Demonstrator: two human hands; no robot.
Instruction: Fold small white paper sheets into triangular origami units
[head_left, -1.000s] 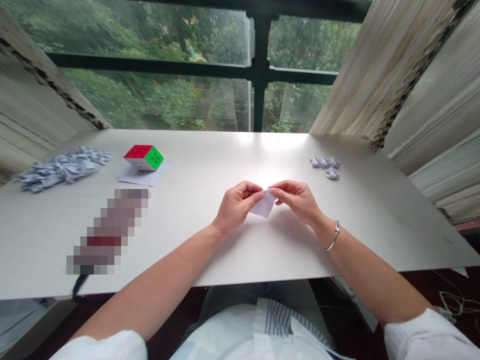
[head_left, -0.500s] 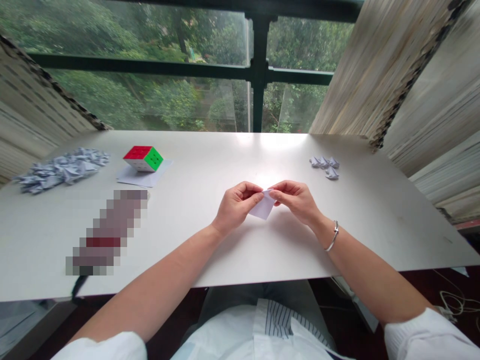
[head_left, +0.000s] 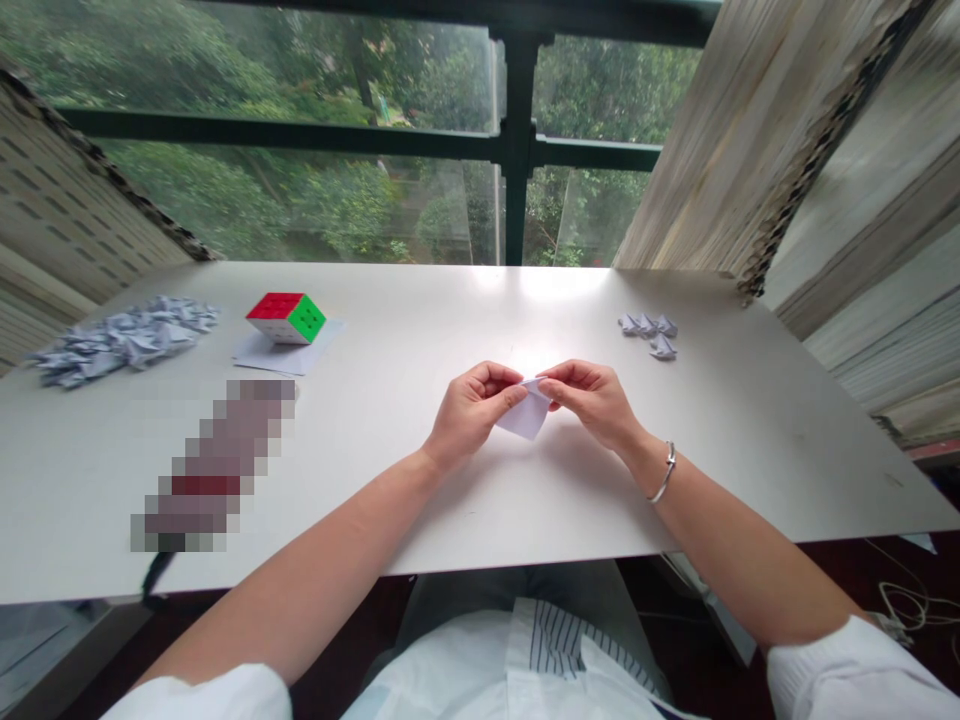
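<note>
The left grip [head_left: 471, 408] and the right grip [head_left: 592, 398] both pinch the top edge of a small folded white paper [head_left: 525, 418], fingertips almost meeting over it, just above the middle of the desk [head_left: 390, 470]. A silver bracelet [head_left: 664, 474] circles the right wrist. Well off to the right lie a few folded paper pieces [head_left: 651, 334]. Far left sits a large heap [head_left: 124, 337] of them, near a colour cube [head_left: 287, 315] resting on a white sheet [head_left: 285, 354].
</note>
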